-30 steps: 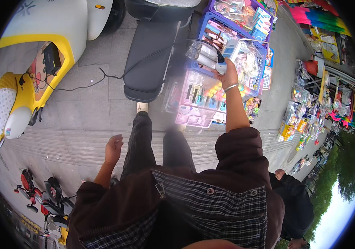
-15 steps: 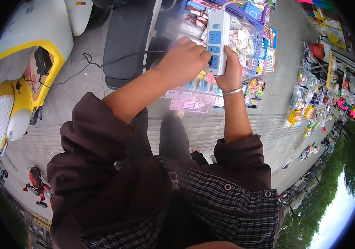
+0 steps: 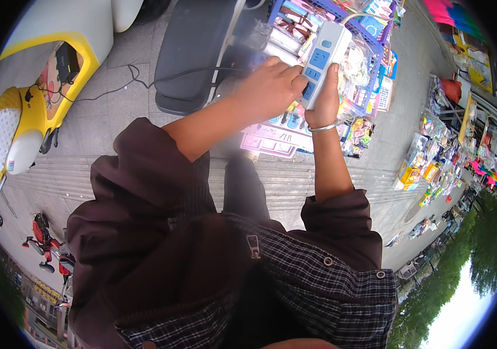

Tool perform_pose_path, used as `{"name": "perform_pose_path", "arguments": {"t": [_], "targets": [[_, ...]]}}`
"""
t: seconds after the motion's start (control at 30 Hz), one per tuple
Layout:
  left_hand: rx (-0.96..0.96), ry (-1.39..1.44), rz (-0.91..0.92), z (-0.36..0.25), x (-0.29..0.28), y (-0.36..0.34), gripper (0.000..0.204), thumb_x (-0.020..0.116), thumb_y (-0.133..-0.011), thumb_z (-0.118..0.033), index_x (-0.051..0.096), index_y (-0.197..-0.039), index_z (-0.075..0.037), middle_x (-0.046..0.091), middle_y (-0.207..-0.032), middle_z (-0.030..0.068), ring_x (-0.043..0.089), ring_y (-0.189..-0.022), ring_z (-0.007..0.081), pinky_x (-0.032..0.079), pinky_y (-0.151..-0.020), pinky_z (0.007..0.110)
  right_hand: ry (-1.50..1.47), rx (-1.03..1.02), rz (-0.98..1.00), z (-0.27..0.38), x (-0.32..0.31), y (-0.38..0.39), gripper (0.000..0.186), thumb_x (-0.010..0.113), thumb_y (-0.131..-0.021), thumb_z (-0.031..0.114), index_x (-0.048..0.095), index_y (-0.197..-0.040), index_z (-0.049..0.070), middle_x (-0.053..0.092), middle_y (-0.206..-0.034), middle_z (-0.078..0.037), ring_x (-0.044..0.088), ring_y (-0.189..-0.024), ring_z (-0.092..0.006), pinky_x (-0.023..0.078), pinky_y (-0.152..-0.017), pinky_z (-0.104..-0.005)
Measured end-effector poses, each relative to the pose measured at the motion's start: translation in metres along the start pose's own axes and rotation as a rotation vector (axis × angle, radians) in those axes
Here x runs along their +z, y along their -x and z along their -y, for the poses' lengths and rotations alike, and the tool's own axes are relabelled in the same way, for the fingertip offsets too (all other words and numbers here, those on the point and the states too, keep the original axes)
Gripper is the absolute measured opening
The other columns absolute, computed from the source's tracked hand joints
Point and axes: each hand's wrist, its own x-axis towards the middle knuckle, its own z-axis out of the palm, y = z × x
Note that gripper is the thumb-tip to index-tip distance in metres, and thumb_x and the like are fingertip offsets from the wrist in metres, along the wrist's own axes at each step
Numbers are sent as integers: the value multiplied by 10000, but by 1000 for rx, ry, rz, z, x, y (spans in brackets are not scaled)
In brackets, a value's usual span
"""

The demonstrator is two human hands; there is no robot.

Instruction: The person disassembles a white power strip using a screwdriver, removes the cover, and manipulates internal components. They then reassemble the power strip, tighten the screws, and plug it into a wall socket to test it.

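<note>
A white power strip (image 3: pixel 328 46) with blue socket faces is held tilted in front of me, its upper end leaning right. My right hand (image 3: pixel 325 100), a silver bangle at its wrist, grips the strip's lower right side. Against the lowest socket, my left hand (image 3: pixel 273 87) is closed on a dark plug, mostly hidden by the fingers. A black cable (image 3: pixel 185 72) leads to this hand from a black box (image 3: pixel 67 61) in the yellow and white scooter (image 3: pixel 85 43). From the strip's top runs a pale cord (image 3: pixel 360 15).
Below the strip lie a purple basket (image 3: pixel 371 87) of small packaged goods and a pink tray (image 3: pixel 269 145). A dark padded seat (image 3: pixel 187 52) stands to their left. More goods (image 3: pixel 423 160) are spread on the pavement at right, and a red scooter (image 3: pixel 45 241) is at lower left.
The power strip has tilted, its top swinging right, and both hands have shifted slightly right with it. My left hand stays at the lowest socket. The whole view has shifted a little.
</note>
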Motion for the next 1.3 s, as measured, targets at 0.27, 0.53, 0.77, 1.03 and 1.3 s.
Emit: {"name": "perform_pose_path", "arguments": {"t": [0.27,0.53,0.77,1.03,1.3], "targets": [[-277,11,-32,-14,-4,30,317,597,-827,-178,609,-1141,-135,522,-1262,63,396,-1313,231,230,-1094,572,246,-10,-61,-34,-8,-39,381,578,-920,178,500,-1221,-41,595,-1050,-120,597,-899,-195,491,-762,-324],[-686,-17,134,-28,-20,210,276,622,-808,-134,638,-1084,-124,585,-1129,42,547,-1095,249,365,-975,493,357,55,-168,-49,-32,-85,495,684,-855,211,530,-1262,-24,593,-1186,-109,616,-984,-237,521,-809,-362],[-1391,1,778,-100,-56,332,347,581,-809,-230,626,-1143,-148,568,-1164,115,584,-1063,306,437,-917,462,214,266,7,-46,-41,-98,507,662,-869,207,483,-1261,-60,578,-1184,-136,615,-999,-263,510,-825,-393],[-1588,112,614,-168,-40,398,365,578,-825,-222,605,-1168,-100,588,-1152,124,583,-1083,301,476,-897,418,445,373,116,-29,-39,-85,379,601,-907,236,507,-1223,51,573,-1141,-77,609,-1009,-233,496,-728,-373],[-1655,229,550,-285,0,475,384,617,-799,-279,634,-1122,-72,655,-1073,169,609,-1034,342,480,-881,428,684,182,463,4,-132,16,570,660,-876,292,464,-1351,45,614,-1167,-86,639,-985,-201,506,-721,-316]]}}
